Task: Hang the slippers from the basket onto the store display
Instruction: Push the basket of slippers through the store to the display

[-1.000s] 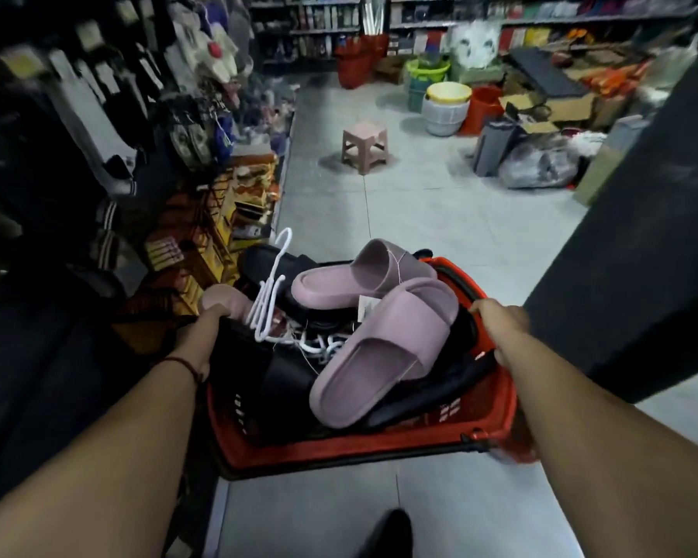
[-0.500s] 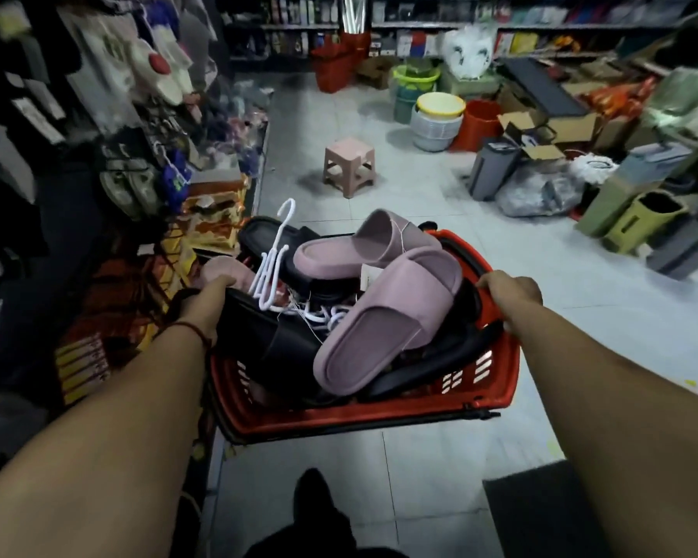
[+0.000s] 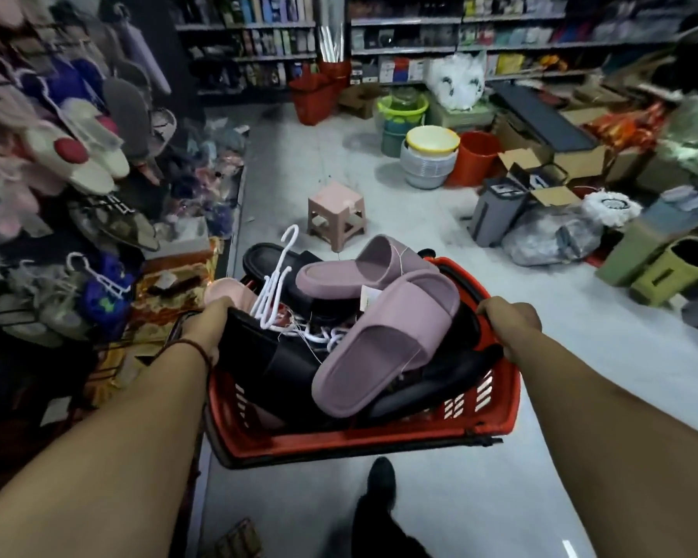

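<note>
Left fingers: the fingers point(image 3: 218, 308) of your left hand point(image 3: 206, 328) are curled over the left rim of the red plastic basket point(image 3: 339, 441). They grip the rim and nothing else.
Right fingers: the fingers point(image 3: 490, 312) of your right hand point(image 3: 510, 322) are curled in the same way over the right rim.
Basket: you appear to carry it in front of your body, between your two arms, above the pale tiled floor point(image 3: 420, 497).
Slippers: all are inside the basket. Two mauve foam slippers point(image 3: 383, 348) lie on top, one partly over the other, with black slippers point(image 3: 275, 356) under them.
Hangers: white plastic hangers point(image 3: 277, 292) stand up between the black and the mauve pairs, and white strings lie tangled below them.
Display: the display wall of hanging slippers point(image 3: 77, 155) is at your left, near the left side of the basket. It is blurred, so I cannot tell where a free hook is.
Step in hand: I judge you are bringing the basket to the display. The basket is full, so the hanging seems not yet begun.
Next move: both hands are busy, so first set the basket on the floor beside the display. Then lift one pair by its hanger hook, slowly, because the strings may catch.
</note>
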`<state>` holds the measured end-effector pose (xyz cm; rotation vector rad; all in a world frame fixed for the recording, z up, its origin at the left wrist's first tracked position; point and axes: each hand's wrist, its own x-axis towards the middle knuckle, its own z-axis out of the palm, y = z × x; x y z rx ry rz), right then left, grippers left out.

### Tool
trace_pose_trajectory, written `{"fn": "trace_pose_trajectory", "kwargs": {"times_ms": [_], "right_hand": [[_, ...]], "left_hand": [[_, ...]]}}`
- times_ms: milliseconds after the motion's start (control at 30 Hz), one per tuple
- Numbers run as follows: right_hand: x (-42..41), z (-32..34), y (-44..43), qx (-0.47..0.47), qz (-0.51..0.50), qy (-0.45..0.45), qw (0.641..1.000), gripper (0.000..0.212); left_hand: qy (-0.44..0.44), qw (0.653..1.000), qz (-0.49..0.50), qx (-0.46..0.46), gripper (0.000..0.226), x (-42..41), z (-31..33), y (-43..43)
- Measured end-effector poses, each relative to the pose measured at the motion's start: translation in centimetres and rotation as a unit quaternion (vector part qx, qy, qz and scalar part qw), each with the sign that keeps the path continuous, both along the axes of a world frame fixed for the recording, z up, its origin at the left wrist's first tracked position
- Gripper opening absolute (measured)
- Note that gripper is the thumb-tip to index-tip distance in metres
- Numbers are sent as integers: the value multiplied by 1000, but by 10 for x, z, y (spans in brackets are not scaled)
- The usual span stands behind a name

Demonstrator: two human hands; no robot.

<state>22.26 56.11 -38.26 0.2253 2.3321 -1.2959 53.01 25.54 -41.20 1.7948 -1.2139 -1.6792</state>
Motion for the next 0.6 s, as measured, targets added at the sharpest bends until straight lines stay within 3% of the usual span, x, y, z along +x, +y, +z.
{"fn": "trace_pose_trajectory", "kwargs": {"times_ms": [133, 400, 600], "right_hand": [[-79, 3, -88, -6, 29, -2, 1000, 39], [-232, 16, -265, -21, 64, 17, 998, 33], [-385, -48, -396, -16, 70, -29, 997, 59]], "left_hand": [[-36, 998, 41, -3, 78, -62, -9, -78], [-28, 997, 72, -13, 67, -188, 6, -215], [-23, 998, 60, -11, 53, -294, -10, -338]]}}
